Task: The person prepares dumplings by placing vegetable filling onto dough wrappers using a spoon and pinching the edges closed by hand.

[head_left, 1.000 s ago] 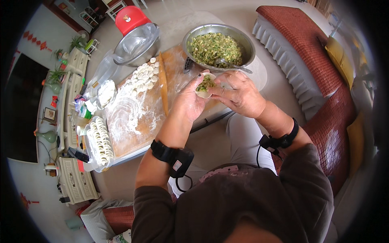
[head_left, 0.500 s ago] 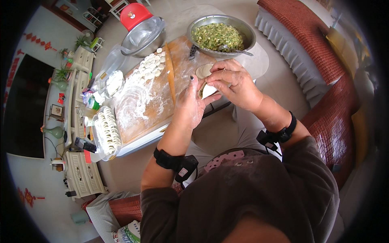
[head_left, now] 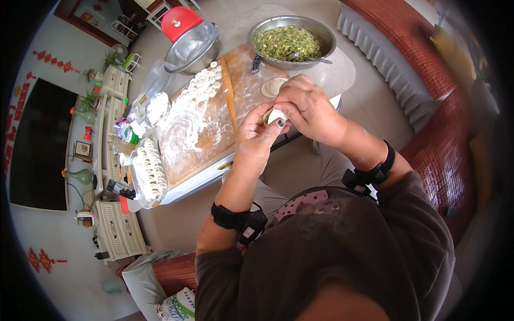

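Observation:
A folded white dumpling (head_left: 275,115) is pinched between my two hands over the near edge of the table. My left hand (head_left: 258,134) closes on it from the left, thumb on top. From the right, my right hand (head_left: 306,107) grips its edge with bent fingers, which partly cover it. Just beyond them, flat round wrappers (head_left: 273,86) lie in a small stack on the floured wooden board (head_left: 209,152). Past the board stands a steel bowl (head_left: 330,47) of chopped green filling (head_left: 289,43), with a spoon (head_left: 321,61) in it.
A thin rolling pin (head_left: 229,93) lies across the board beside small dough pieces (head_left: 205,85). Finished dumplings (head_left: 150,170) fill a clear tray at the left. Behind are another steel bowl (head_left: 197,53) and a red stool (head_left: 181,22). A red-covered sofa (head_left: 401,43) stands right.
My left thumb has come down over the dumpling, and both hands have drawn closer around it. The wrapper edge looks more folded together. The whole view has shifted slightly.

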A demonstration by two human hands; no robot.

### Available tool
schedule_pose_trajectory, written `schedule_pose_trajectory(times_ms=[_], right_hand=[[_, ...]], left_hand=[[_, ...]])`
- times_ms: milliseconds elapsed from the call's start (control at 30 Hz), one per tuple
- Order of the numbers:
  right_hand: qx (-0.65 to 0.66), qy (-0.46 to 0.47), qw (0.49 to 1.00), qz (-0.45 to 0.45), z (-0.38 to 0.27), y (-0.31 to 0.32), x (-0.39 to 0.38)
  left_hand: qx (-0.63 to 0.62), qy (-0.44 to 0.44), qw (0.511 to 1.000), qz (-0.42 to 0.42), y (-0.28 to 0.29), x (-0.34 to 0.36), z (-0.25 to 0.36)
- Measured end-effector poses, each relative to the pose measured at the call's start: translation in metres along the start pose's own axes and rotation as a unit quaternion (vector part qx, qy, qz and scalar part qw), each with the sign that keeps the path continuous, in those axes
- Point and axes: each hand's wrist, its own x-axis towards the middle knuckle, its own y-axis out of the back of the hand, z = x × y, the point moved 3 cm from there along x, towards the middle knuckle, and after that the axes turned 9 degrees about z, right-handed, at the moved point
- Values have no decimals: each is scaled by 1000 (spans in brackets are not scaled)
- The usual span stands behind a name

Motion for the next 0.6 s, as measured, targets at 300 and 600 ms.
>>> schedule_pose_trajectory(times_ms=[300, 600], right_hand=[[189, -228, 955, -22, 9, 9, -16], [94, -92, 990, 59, 1, 18, -11]], left_hand=[[-102, -25, 993, 46, 6, 0, 12], [-58, -42, 997, 41, 4, 2, 12]])
